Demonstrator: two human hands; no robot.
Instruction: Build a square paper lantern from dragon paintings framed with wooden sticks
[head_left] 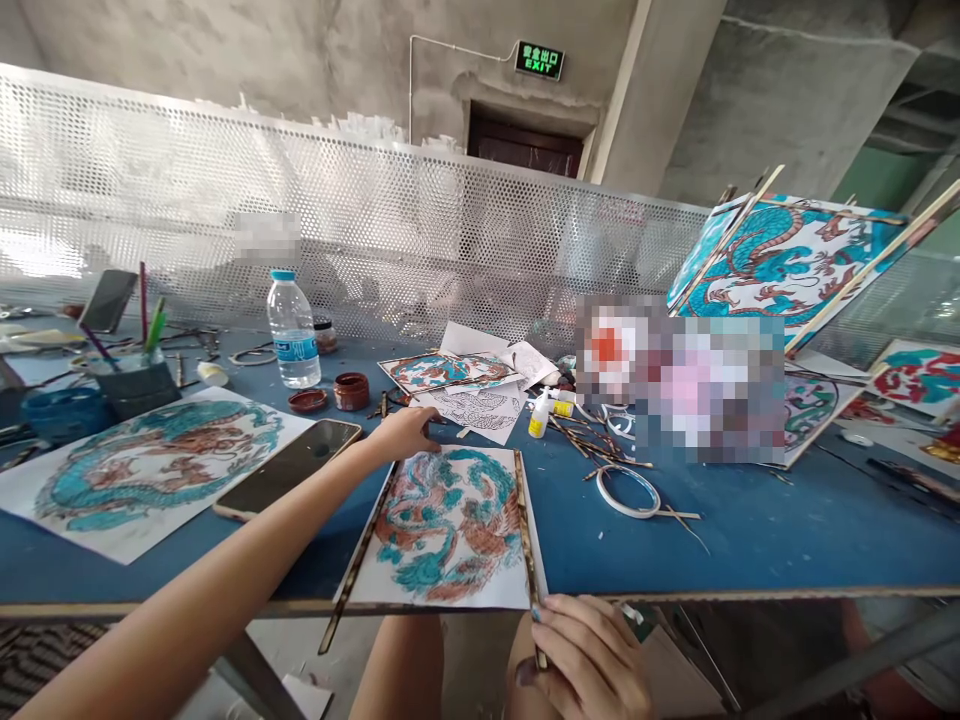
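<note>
A paper sheet [457, 520] with a teal and reddish-brown dragon picture lies at the table's front edge. Dark mottled bamboo strips run along its left and right sides. My right hand [589, 655] is closed round the lower end of the right bamboo strip [527, 530], which sticks out past the table edge. The left bamboo strip [360, 560] also overhangs the edge. My left hand [405, 432] is at the sheet's upper left corner, fingers curled; whatever they hold is hidden. Just beyond it lies a line-drawn sheet [480, 412].
Left of my forearm are a phone [289, 470], another dragon painting [161, 465] and a water bottle [292, 330]. An open brown paint jar [351, 391], small glue bottle [539, 415] and white tape roll [628, 491] stand farther in. A painted lantern-like frame [795, 260] rises at right.
</note>
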